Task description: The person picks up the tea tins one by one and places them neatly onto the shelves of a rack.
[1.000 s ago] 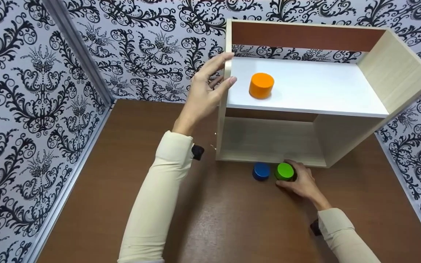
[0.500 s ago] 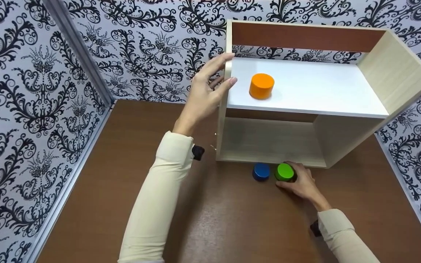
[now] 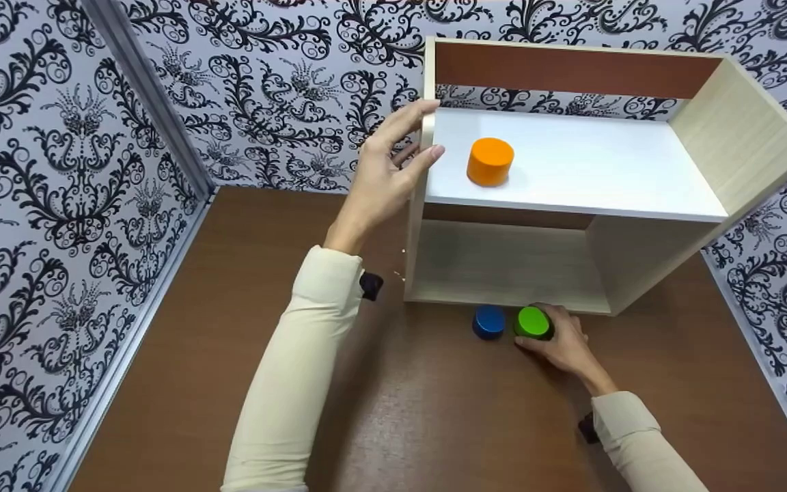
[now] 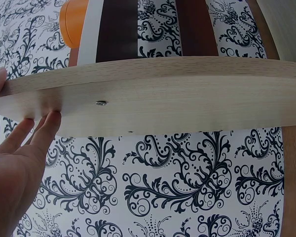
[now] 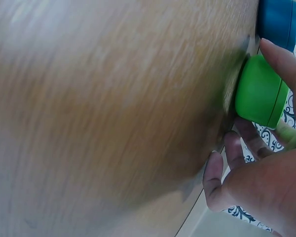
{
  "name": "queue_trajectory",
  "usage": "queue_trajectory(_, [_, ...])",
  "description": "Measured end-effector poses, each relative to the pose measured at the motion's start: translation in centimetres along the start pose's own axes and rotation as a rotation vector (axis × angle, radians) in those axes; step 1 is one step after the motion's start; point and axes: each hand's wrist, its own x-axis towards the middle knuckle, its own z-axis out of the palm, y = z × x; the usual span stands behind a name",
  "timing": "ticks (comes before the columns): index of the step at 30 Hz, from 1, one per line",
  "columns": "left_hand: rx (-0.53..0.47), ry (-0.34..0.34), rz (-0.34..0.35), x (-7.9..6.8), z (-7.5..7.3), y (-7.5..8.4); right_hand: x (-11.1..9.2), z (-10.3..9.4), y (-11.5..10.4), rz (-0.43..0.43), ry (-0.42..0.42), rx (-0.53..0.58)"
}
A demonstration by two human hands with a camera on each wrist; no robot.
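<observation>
My left hand (image 3: 380, 179) holds the front edge of the left side panel (image 4: 187, 101) of a small wooden shelf unit (image 3: 735, 130), thumb on the inner side and fingers on the outer. At the foot of the unit, my right hand (image 3: 566, 345) grips a green round lidded container (image 3: 532, 322). In the right wrist view the thumb lies along one side of the green container (image 5: 256, 94), and part of the fingers is hidden behind it. Just left of it stands a blue round container (image 3: 488, 322). An orange round container (image 3: 490, 162) stands on the white upper shelf (image 3: 605, 167), near the left panel.
Below the white board is an open lower compartment (image 3: 503, 263) with a pale floor. The unit stands on a brown tabletop (image 3: 421, 424). Patterned walls (image 3: 277, 89) close in the back and both sides.
</observation>
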Motion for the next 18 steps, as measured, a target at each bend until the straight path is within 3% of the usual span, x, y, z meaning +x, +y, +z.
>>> queue_trajectory(18, [0.018, -0.003, 0.037, 0.02, -0.04, -0.23, -0.16, -0.08, -0.19, -0.014, 0.029, -0.015])
